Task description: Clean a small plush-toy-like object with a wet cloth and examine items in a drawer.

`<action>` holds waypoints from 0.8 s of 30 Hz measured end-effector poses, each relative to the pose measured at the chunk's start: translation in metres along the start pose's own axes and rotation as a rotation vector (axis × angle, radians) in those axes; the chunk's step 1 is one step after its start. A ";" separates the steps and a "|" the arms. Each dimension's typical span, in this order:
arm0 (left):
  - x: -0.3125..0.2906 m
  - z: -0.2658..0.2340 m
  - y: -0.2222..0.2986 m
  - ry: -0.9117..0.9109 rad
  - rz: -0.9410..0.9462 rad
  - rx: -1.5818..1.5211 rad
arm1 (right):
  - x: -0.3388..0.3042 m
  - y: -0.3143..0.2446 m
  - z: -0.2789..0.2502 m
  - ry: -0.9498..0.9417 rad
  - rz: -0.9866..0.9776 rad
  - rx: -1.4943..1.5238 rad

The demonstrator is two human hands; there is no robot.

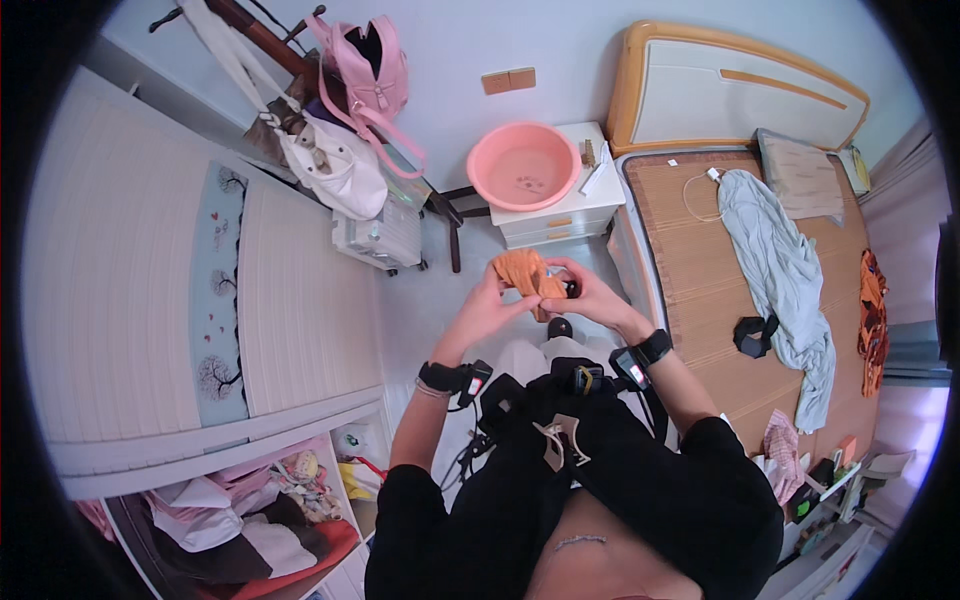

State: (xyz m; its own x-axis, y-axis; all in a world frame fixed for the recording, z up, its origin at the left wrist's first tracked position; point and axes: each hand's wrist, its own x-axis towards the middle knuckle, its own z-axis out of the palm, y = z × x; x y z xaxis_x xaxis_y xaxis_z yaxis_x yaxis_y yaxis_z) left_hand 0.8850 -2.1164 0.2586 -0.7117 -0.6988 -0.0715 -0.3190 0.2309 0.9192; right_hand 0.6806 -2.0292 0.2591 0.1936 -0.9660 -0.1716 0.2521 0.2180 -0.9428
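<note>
An orange cloth [520,268], bunched up, is held between my two hands in front of my body. My left hand [486,306] grips its left side, with the fingers partly behind the fabric. On the other side my right hand [596,302] pinches the cloth, its thumb meeting the left thumb near the lower folds. A small dark spot shows at the right fingers; I cannot make out what it is. The cloth's full shape is hidden by its folds.
Beyond my hands, a pink basin [524,166] stands on a white nightstand [560,222]. To the right is a bed [690,270] with a light blue garment [770,270]. A coat stand holds a pink backpack [372,70], beside a silver suitcase [380,238]. Clothes fill an open compartment [345,545] at lower left.
</note>
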 end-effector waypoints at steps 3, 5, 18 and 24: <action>0.043 -0.023 -0.013 -0.026 -0.113 -0.297 | 0.034 -0.010 -0.028 0.058 -0.050 -0.115; 0.072 -0.049 -0.043 -0.079 -0.175 -0.229 | 0.055 -0.003 -0.048 0.184 -0.016 -0.007; 0.255 -0.079 -0.095 -0.450 -0.315 -0.173 | 0.163 -0.008 -0.130 0.237 0.154 -0.134; 0.282 -0.106 -0.116 -0.350 -0.319 -0.276 | 0.166 -0.018 -0.171 0.455 0.141 -0.073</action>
State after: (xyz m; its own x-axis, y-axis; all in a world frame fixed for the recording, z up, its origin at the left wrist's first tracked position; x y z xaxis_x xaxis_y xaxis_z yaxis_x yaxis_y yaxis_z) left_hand 0.7876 -2.4118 0.1733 -0.7871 -0.4275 -0.4447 -0.4107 -0.1746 0.8949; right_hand 0.5459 -2.2175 0.1986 -0.2178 -0.8938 -0.3919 0.1833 0.3569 -0.9160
